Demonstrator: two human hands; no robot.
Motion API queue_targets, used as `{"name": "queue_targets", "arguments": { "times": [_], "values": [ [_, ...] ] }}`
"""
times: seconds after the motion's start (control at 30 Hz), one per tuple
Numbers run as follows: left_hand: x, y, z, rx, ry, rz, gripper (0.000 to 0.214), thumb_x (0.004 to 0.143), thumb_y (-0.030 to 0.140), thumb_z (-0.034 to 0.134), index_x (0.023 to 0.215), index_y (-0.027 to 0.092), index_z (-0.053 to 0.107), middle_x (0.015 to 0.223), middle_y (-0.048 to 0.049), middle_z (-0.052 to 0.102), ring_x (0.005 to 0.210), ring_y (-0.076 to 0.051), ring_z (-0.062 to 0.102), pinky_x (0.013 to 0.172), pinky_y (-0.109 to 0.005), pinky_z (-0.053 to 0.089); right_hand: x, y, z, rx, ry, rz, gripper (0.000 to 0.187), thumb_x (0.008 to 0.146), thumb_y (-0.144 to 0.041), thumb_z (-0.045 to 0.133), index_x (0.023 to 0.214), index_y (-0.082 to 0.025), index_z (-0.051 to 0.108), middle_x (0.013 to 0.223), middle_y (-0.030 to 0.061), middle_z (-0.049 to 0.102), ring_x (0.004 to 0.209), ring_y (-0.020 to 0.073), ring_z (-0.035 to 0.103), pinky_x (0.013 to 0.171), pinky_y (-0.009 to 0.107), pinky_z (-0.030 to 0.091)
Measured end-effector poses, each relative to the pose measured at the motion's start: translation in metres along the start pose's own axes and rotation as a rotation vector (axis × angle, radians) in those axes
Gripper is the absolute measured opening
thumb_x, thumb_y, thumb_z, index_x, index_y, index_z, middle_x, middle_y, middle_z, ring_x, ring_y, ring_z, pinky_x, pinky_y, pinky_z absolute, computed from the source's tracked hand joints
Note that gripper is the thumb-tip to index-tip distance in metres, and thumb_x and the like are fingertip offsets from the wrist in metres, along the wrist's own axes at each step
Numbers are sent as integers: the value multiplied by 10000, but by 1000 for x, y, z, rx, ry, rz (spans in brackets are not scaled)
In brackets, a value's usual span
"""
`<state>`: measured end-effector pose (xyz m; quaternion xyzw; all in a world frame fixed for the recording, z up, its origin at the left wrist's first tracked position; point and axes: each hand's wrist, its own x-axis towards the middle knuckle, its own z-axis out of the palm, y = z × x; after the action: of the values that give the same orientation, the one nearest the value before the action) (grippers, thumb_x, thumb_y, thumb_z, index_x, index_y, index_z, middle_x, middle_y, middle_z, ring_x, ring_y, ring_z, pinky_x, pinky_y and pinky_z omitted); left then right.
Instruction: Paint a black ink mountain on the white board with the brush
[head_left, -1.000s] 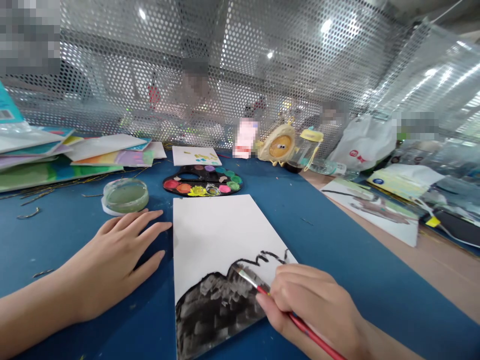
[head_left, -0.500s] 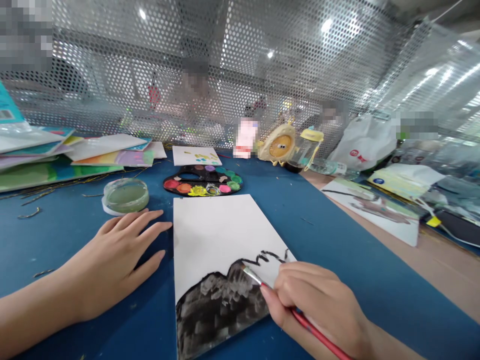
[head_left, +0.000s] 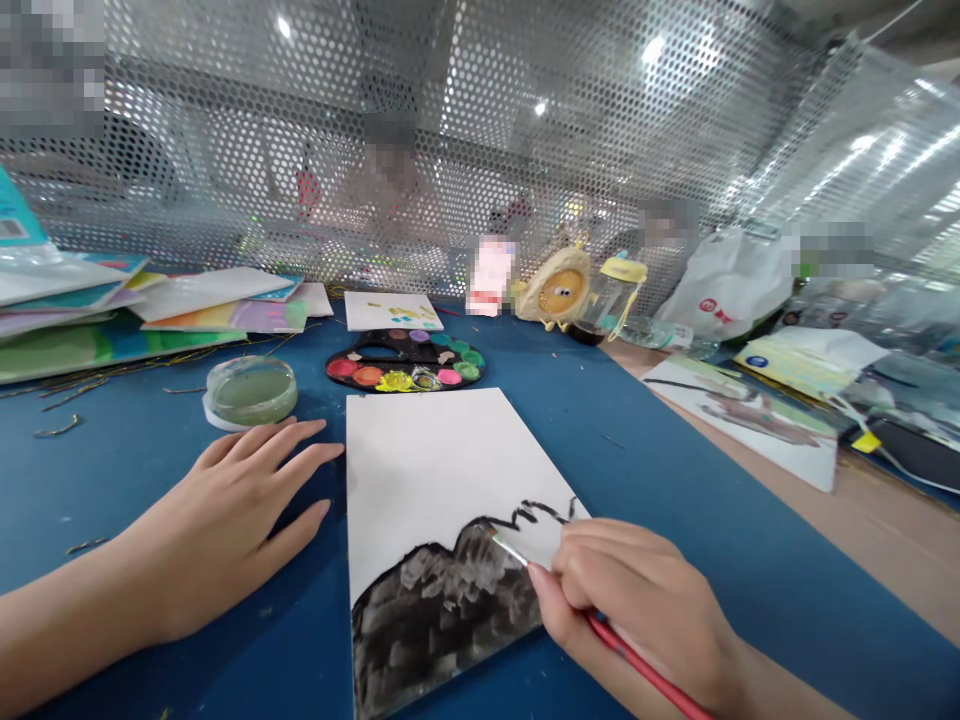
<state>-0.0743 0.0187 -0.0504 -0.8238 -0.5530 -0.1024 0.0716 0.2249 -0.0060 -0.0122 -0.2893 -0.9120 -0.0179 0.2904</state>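
A red-handled paintbrush is pinched in my right hand, its tip touching the black painted part of a white sheet. Black and grey paint fills the sheet's lower portion, edged by a wavy black outline that runs on to the right. My left hand lies flat on the blue table with fingers spread, beside the sheet's left edge. Just beyond its fingers stands a round clear tub of murky green water. A dark oval palette with several bright paints sits behind the sheet.
Stacked painted boards are at the far left. Along the back are a small paint-dabbed card, a yellow toy-like object, a yellow-lidded bottle and a white plastic bag. Another painting lies right. A perforated metal screen rises behind.
My right hand and the paintbrush have shifted slightly to the right along the top of the black area. My left hand has stayed in place.
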Motion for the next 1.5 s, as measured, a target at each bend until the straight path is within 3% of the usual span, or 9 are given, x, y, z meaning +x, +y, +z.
{"name": "queue_targets", "arguments": {
  "times": [0.83, 1.5],
  "values": [
    [-1, -2, 3, -1, 28, 10, 470, 863, 488, 290, 1221, 285, 516, 1330, -80, 504, 1236, -322, 438, 951, -565, 421, -2, 1, 0, 43, -31, 6, 310, 851, -54, 473, 676, -213, 273, 596, -56, 298, 540, 88, 295, 553, 226, 298],
    [-1, 1, -1, -21, -9, -25, 512, 851, 503, 255, 1212, 272, 535, 1331, -85, 507, 1244, -313, 434, 963, -565, 418, 0, 0, -2, -21, 0, -4, 341, 827, -29, 468, 673, -214, 227, 606, -58, 221, 532, 89, 238, 518, 226, 259]
  ]
}}
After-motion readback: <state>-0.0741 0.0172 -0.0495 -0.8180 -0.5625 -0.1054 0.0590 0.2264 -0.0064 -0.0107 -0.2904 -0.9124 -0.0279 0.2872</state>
